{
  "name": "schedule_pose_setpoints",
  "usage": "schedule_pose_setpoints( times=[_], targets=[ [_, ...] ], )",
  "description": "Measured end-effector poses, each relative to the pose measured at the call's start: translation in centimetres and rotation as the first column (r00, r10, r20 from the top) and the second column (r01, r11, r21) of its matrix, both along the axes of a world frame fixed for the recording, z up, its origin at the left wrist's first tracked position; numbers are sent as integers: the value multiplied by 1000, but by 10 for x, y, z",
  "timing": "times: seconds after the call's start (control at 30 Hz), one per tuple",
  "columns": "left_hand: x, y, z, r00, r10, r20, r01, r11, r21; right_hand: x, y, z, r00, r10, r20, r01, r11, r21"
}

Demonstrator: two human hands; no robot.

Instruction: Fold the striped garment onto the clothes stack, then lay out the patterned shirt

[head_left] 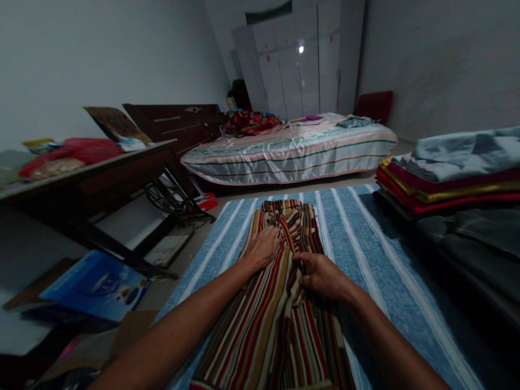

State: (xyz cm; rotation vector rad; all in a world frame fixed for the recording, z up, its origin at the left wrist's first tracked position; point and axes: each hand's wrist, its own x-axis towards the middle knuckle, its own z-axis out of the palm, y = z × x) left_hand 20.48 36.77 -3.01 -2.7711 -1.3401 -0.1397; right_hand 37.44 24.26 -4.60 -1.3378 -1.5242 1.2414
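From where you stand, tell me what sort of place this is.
Most likely a bedroom: there is a broad bed with a dark headboard, and a tall pale wardrobe at the back.

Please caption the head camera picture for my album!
Left hand and right hand on a striped garment, blue cloth beneath.

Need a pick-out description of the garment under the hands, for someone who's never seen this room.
In front of the bed lies a blue cloth with white stripes. On its middle, under the left hand and right hand, is the garment. Narrow red, tan, cream and dark stripes set it apart from the blue cloth and the folded stack at right.
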Motion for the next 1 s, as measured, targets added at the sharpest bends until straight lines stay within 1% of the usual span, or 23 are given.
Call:
schedule_pose_setpoints(
  times=[0.07, 0.13, 0.27, 0.4, 0.5, 0.53, 0.6, 0.67, 0.7, 0.73, 0.77, 0.83, 0.9, 1.0],
  targets=[
    [2, -1, 2, 1000, -1, 16, 1, 999, 41, 0, 1, -2, 999, 10, 41, -12, 999, 48],
    [4, 0, 2, 999, -19, 44, 16, 998, 63, 1, 2, -3, 995, 15, 104, -22, 997, 69],
    [7, 4, -2, 996, -71, 62, 70, 997, 24, 1, 2, -3, 972, 8, 234, -25, 997, 67],
    [6, 11, -8, 995, -76, 61, 76, 997, 6, 3, 2, -3, 973, 33, 229, -52, 996, 76],
    [6, 9, -4, 994, -69, 86, 67, 998, 17, 5, 1, -3, 979, 47, 198, -62, 996, 69],
    [6, 6, -2, 993, -66, 95, 65, 998, 22, 6, 1, -2, 984, 23, 179, -38, 996, 79],
    [9, -2, 4, 990, -63, 130, 62, 998, 16, 6, 0, 3, 989, -70, 134, 51, 989, 140],
    [12, -12, 8, 984, -59, 168, 62, 998, -17, 3, -2, 9, 978, -171, 115, 137, 956, 258],
    [14, -17, 8, 982, -52, 180, 60, 997, -40, 0, -3, 11, 968, -208, 137, 153, 930, 334],
    [15, -20, 8, 983, -39, 180, 51, 996, -67, -2, -4, 12, 955, -233, 181, 143, 901, 409],
    [16, -23, 6, 985, -20, 169, 37, 995, -95, -4, -4, 13, 939, -244, 243, 105, 876, 471],
    [17, -25, 1, 991, 18, 129, 1, 990, -140, -8, -5, 10, 896, -223, 384, -15, 850, 527],
    [16, -25, -5, 994, 44, 102, -26, 985, -170, -8, -5, 5, 861, -169, 480, -112, 857, 503],
    [17, -25, -8, 994, 53, 94, -35, 982, -183, -4, -3, -2, 860, -114, 498, -155, 871, 467]
  ],
)
